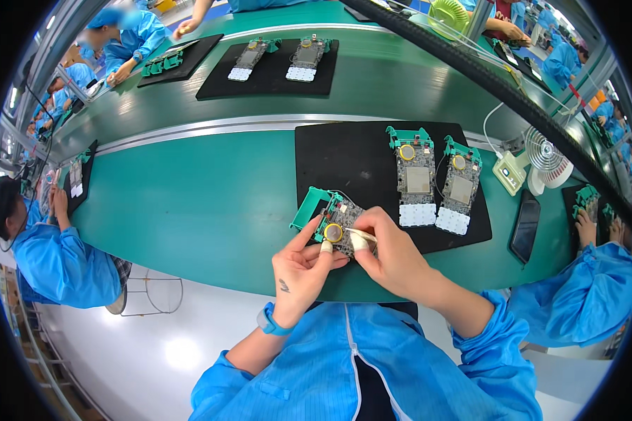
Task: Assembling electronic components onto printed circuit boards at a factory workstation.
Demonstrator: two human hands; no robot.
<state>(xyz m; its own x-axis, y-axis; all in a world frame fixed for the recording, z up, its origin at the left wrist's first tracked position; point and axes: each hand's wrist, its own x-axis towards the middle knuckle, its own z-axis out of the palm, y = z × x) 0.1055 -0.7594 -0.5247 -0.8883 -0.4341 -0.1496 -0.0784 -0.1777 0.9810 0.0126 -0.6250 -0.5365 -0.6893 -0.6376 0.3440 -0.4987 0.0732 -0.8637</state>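
Observation:
My left hand grips a circuit board with a green plastic bracket at its far left end. A round yellow-rimmed coin-shaped part sits on the board, beside my left thumb. My right hand pinches a thin white stick, its tip close to that round part; whether it touches, I cannot tell. Both thumbs wear pale finger cots. To the right, two similar boards, a nearer-left one and a right one, lie on a black mat, each with a green bracket and white lower end.
A dark phone lies right of the mat, near a small white fan. Beyond a metal rail, another black mat carries two boards. A black hose crosses the upper right. Co-workers in blue sit left and right.

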